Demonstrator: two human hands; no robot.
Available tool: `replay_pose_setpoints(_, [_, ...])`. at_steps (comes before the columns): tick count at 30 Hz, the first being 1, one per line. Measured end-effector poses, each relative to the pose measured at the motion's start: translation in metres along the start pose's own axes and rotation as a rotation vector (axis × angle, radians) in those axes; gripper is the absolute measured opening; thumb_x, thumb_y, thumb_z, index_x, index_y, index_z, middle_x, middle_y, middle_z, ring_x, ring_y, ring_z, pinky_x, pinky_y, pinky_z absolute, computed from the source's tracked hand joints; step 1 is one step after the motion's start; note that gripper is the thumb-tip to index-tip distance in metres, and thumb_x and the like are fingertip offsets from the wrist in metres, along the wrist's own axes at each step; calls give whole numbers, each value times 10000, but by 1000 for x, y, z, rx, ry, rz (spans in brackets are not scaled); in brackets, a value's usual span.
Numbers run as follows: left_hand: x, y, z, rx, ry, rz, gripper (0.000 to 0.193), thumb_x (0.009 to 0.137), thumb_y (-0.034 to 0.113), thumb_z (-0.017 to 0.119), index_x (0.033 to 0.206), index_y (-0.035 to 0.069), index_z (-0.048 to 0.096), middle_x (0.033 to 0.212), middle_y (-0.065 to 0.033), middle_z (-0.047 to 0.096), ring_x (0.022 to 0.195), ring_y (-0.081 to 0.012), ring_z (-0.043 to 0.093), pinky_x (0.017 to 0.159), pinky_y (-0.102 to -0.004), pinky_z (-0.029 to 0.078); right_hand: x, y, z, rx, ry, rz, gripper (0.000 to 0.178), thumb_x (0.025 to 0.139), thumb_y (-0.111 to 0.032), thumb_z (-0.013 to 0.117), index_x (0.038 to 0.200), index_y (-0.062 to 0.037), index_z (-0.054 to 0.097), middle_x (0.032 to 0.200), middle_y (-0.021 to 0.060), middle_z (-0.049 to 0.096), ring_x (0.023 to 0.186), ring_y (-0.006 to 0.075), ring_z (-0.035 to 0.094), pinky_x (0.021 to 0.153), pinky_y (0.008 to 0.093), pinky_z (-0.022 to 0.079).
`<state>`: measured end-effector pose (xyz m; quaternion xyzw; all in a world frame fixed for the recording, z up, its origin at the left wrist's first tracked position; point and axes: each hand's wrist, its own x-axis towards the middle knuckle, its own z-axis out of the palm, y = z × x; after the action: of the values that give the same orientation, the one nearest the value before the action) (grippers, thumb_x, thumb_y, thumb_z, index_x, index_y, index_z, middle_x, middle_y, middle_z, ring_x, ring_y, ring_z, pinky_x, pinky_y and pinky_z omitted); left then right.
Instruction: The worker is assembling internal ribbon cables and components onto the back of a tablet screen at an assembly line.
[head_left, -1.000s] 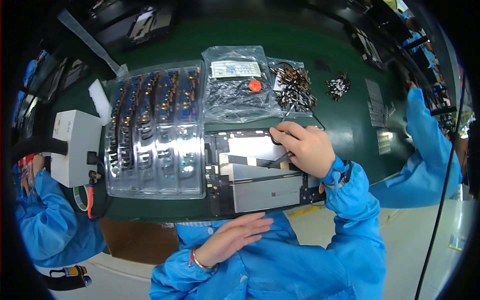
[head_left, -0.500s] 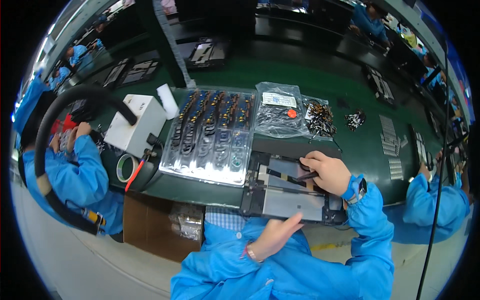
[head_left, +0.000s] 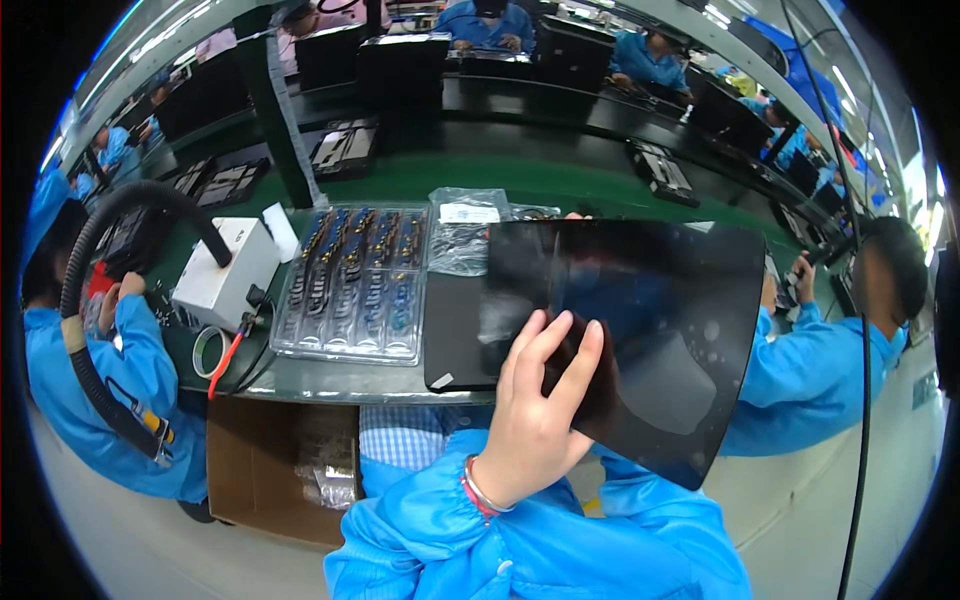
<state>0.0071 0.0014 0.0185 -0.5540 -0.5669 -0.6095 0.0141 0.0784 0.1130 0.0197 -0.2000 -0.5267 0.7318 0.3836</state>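
A glossy black display panel [head_left: 660, 330] is tilted up in front of me, its shiny face toward me with pale smudges and reflections. My left hand [head_left: 535, 405] lies against its lower left part, fingers spread flat on the glass. Most of my right hand [head_left: 573, 216] is hidden behind the panel; only a bit of fingertip shows at the far edge. My right sleeve runs under the panel's near side. Beneath the panel's left end lies a flat black mat [head_left: 455, 345] with a small white tag.
To the left are a clear compartment tray [head_left: 350, 345] of small parts, a white box [head_left: 228, 272] with a black hose, and a tape roll [head_left: 210, 352]. A plastic bag [head_left: 462, 250] sits behind. An open carton [head_left: 250, 460] is below the table edge. Co-workers sit on both sides.
The device, which lay on the table with its inner side up, is raised and turned, showing its glossy face. My left hand moved onto that face; my right hand went behind it. The view shifted.
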Motion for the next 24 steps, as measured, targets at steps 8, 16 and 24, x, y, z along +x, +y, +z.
replay_pose_setpoints(8, [-27, 10, 8, 725, 50, 98, 676, 500, 65, 680, 1156, 189, 574, 1226, -107, 409, 1132, -357, 385, 872, -493, 337, 9, -2, -42, 154, -184, -70, 334, 875, -25, 452, 1204, 32, 459, 1185, 133, 526, 1084, 200, 504, 935, 286, 371])
replay_pose_setpoints(16, [-12, -8, 10, 410, -5, 89, 636, 565, 7, 673, 1177, 132, 554, 1228, -149, 404, 1115, -403, 412, 881, -485, 381, 20, 40, -31, 296, -392, -99, 394, 888, -66, 459, 1265, 28, 393, 1225, 138, 499, 1106, 204, 490, 952, 302, 368])
replay_pose_setpoints(24, [-22, -55, 42, -173, 53, -174, 631, 719, -83, 528, 1304, -22, 299, 1259, -238, 394, 1107, -374, 463, 875, -359, 423, 88, -15, -4, -1164, -374, -522, 470, 695, 110, 476, 1142, -14, 556, 1162, 134, 552, 928, 147, 545, 738, 224, 428])
